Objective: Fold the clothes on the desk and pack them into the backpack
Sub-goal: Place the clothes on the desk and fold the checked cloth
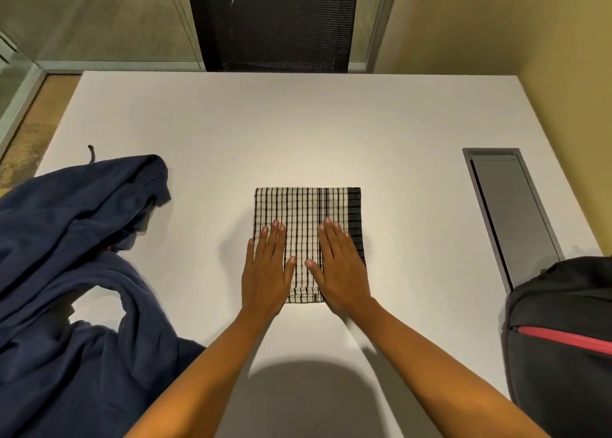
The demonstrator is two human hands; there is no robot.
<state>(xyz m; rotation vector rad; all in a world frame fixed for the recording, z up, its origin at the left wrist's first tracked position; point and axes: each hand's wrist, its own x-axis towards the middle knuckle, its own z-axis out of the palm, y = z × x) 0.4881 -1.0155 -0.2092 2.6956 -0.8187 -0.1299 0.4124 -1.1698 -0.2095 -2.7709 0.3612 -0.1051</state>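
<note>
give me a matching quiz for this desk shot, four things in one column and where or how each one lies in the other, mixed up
Things:
1. checked cloth
2. navy hoodie
3. backpack
4. mesh chair back

States:
A. crumpled, left side of the desk
B. beyond the far edge
C. folded flat under the left hand and right hand
D. at the right edge, black with a red stripe

Pairs: 1-C, 2-A, 3-D, 4-B

The backpack (563, 338) is cut off at the frame's right edge, the navy hoodie (66, 272) at the left and bottom edges. The left hand (266, 272) and right hand (339, 268) cover the near corners of the checked cloth (304, 206).
</note>
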